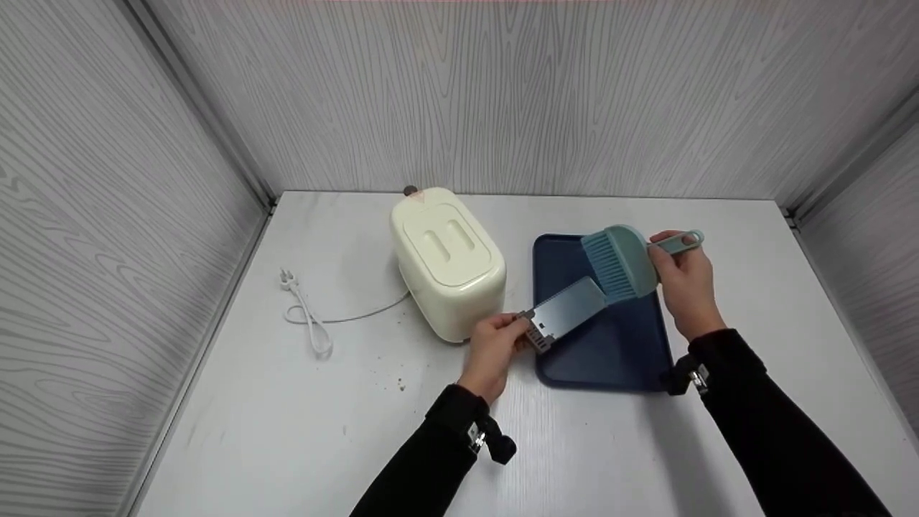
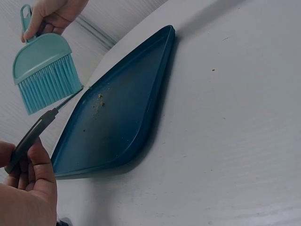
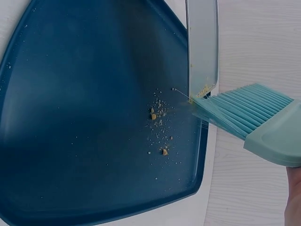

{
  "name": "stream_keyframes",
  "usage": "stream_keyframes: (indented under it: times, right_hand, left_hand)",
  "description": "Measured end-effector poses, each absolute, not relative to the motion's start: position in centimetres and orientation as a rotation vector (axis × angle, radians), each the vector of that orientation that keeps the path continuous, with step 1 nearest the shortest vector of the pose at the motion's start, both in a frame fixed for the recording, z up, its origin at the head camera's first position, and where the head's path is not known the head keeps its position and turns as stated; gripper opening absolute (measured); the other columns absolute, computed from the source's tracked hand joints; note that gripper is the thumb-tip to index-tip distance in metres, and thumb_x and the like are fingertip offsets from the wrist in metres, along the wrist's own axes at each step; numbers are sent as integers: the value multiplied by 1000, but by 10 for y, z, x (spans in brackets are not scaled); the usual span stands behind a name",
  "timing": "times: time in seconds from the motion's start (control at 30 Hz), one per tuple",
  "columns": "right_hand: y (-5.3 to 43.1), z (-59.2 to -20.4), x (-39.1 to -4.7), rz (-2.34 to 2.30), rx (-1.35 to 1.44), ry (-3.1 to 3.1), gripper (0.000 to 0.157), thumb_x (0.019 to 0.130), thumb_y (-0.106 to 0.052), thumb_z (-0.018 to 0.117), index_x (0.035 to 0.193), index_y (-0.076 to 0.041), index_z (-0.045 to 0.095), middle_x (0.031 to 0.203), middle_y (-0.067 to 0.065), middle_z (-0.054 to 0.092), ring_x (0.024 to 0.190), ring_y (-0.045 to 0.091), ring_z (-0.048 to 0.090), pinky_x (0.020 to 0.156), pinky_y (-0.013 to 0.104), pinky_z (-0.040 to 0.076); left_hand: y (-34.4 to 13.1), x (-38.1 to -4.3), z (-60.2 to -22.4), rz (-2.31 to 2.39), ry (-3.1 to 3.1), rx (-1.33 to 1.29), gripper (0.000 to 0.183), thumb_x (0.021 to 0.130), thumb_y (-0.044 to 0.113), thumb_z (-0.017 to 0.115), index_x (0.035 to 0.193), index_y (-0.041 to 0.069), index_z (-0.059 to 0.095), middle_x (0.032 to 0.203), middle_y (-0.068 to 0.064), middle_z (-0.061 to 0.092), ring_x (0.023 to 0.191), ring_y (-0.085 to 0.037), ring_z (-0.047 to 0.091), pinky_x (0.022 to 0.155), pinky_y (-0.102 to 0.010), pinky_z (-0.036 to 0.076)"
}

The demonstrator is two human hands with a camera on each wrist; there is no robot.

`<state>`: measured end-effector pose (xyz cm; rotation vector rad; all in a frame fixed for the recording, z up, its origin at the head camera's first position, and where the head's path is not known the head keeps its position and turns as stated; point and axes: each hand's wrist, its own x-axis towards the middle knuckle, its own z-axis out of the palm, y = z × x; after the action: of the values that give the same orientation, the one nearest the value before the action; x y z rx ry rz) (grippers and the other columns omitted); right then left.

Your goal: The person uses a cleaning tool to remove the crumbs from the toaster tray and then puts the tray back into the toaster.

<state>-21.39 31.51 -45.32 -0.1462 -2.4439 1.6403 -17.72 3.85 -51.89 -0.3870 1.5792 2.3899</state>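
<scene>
Blue tray [image 3: 70, 94] and metal tray [image 3: 203, 42] hold crumbs [image 3: 153, 116].

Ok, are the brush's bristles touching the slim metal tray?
Touching: the right wrist view shows the bristles meeting the end of the metal tray, their tips against its edge beside yellowish crumbs.

The toaster [image 1: 459, 251] is smooth glossy plastic, and the crumb tray [image 1: 572, 309] shiny sheet metal with a matt plastic-looking end piece [image 1: 535, 334]. The brush [image 1: 635, 260] pairs a smooth plastic body with synthetic-looking bristles [image 1: 607, 267], and the serving tray [image 1: 610, 362] looks like satin plastic. The counter [image 1: 287, 431] is smooth, the wall panels [image 1: 502, 93] wood-grained.
</scene>
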Motion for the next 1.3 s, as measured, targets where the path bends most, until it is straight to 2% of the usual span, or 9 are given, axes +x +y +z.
stream_keyframes:
  times: [0.23, 0.37, 0.63, 0.9, 1.3]
  right_hand:
    - [318, -453, -213, 1625, -166, -2427, 37, 110, -32, 47, 136, -6, 47, 136, 13, 54, 126, 15, 54, 104, 40, 45]
    - [319, -451, -212, 1639, -188, -2388, 36, 110, -32, 47, 136, -6, 47, 136, 13, 55, 124, 16, 55, 101, 38, 45]
    - [314, -440, -211, 1726, -207, -2246, 30, 108, -31, 54, 131, -11, 52, 132, 7, 59, 122, 15, 60, 100, 34, 52]
    - [302, -432, -204, 1902, -70, -2092, 31, 105, -28, 61, 127, -7, 53, 123, 9, 63, 114, 16, 66, 91, 23, 56]
    - [278, -428, -195, 2080, 140, -2069, 36, 105, -30, 60, 127, -3, 49, 122, 15, 63, 108, 22, 67, 84, 28, 59]
  left_hand:
    - [39, -177, -520, 2391, 1585, -405, 21, 94, 0, 67, 111, -13, 66, 96, -13, 65, 80, -18, 65, 77, -29, 59]
    - [39, -177, -519, 2392, 1582, -403, 21, 94, 0, 66, 110, -13, 66, 96, -13, 65, 81, -18, 65, 77, -29, 59]
    - [40, -178, -517, 2402, 1569, -395, 20, 94, 0, 66, 110, -13, 65, 98, -14, 65, 82, -18, 65, 77, -29, 59]
    - [40, -177, -516, 2397, 1574, -395, 19, 95, 0, 66, 109, -12, 66, 97, -13, 65, 81, -18, 64, 76, -28, 58]
    - [38, -179, -519, 2367, 1617, -390, 20, 95, 4, 68, 109, -10, 67, 100, -14, 67, 82, -17, 63, 75, -28, 56]
